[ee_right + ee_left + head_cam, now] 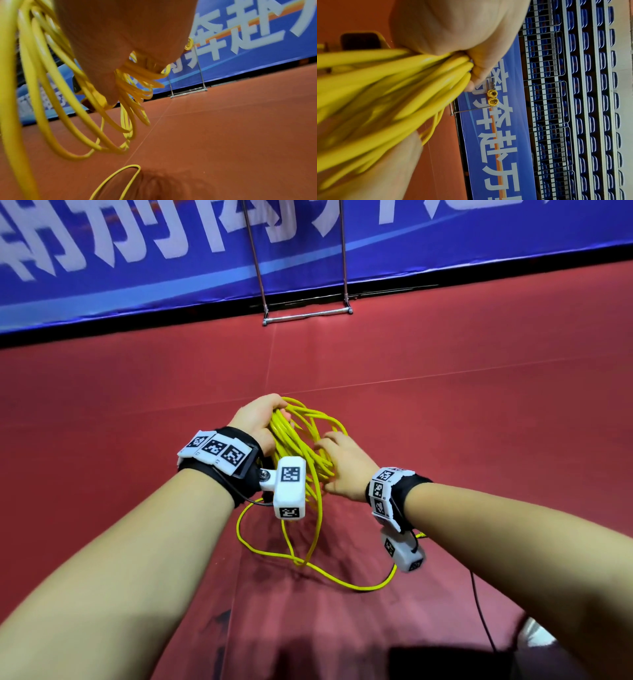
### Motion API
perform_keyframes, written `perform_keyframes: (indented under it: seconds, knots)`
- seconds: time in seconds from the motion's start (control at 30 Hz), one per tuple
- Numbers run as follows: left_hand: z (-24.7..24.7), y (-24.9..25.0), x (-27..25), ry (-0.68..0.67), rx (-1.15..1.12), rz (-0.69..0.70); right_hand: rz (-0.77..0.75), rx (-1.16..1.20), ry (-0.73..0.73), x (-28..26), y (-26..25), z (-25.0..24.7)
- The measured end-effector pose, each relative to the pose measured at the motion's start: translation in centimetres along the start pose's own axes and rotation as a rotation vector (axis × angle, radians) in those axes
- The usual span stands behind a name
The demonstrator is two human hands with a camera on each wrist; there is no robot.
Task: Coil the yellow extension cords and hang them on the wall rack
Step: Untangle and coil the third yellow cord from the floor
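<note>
Red floor [479, 405] takes most of the view; blue banner [137, 268] runs along its far edge, lettering too cropped to read; a metal stand [306, 315] rests its foot bar on the floor against the banner, uprights going out of frame at the top, probably the frame carrying the rack.

In the left wrist view two small yellow coils [492, 97] already hang on the stand, one next to the other, so part of the job looks done.

Yellow cord [301, 446] is held mid-air between both hands, bundled into many loops; a loose tail [308, 563] trails on the floor towards the person, so coiling isn't finished.

Left hand [255, 422]: grip clenched round the top of the bundle, all loops gathered at one point; it acts as the anchor so the coil keeps its size.

Right hand [342, 467]: fingers curled into the loops on the other side, grasping strands; looks like it feeds each new turn across.

Next, I'd say: pull in the tail, close the coil, carry it to the stand; risk is the slack on the floor kinking or tangling.
</note>
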State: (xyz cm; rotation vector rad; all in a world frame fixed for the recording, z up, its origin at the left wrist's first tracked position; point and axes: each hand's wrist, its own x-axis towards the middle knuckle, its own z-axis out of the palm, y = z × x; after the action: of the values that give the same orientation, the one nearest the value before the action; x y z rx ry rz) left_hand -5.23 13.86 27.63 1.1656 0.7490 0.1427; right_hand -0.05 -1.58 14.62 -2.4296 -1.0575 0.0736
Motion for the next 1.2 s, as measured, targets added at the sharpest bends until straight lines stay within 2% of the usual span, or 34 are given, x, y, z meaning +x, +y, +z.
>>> perform_keyframes:
  seconds: [0.07,0.13,0.2,0.3,0.37,0.47,0.6,0.7,0.83,1.03,1.2]
  knots:
    - [-0.5,0.3,0.4,0.058,-0.065,0.050,0.037,-0.053,0.161,0.0,0.1,-0.6]
    - [-0.8,0.5,0.5,0.119,-0.141,0.110,0.124,0.003,0.209,-0.3,-0.1,-0.8]
    - [-1.1,0.8,0.5,0.174,-0.189,0.153,0.237,0.154,0.063,-0.6,-0.8,-0.9]
    - [-1.7,1.3,0.6,0.215,-0.233,0.189,0.344,0.542,-0.321,-1.0,-1.7,-0.2]
    - [-2.0,1.5,0.4,0.237,-0.260,0.184,0.282,0.678,-0.521,-1.1,-2.4,0.3]
    - [-2.1,1.6,0.1,0.280,-0.265,0.208,0.180,0.649,-0.618,-0.9,-2.9,0.5]
    - [-2.0,2.3,-0.7,0.310,-0.289,0.240,0.093,0.433,-0.649,-1.2,-1.3,0.6]
    - [-2.1,3.1,-1.0,0.311,-0.293,0.262,0.132,0.304,-0.641,-2.1,1.1,0.5]
    - [-1.8,4.2,-1.0,0.302,-0.417,0.315,0.199,0.200,-0.564,-2.7,4.1,-0.1]
    - [-2.0,3.6,-0.5,0.212,-0.407,0.280,0.321,0.192,-0.405,-2.8,6.2,-2.7]
    - [-2.8,2.9,0.9,0.111,-0.319,0.219,0.332,-0.081,-0.410,-2.9,6.8,-4.0]
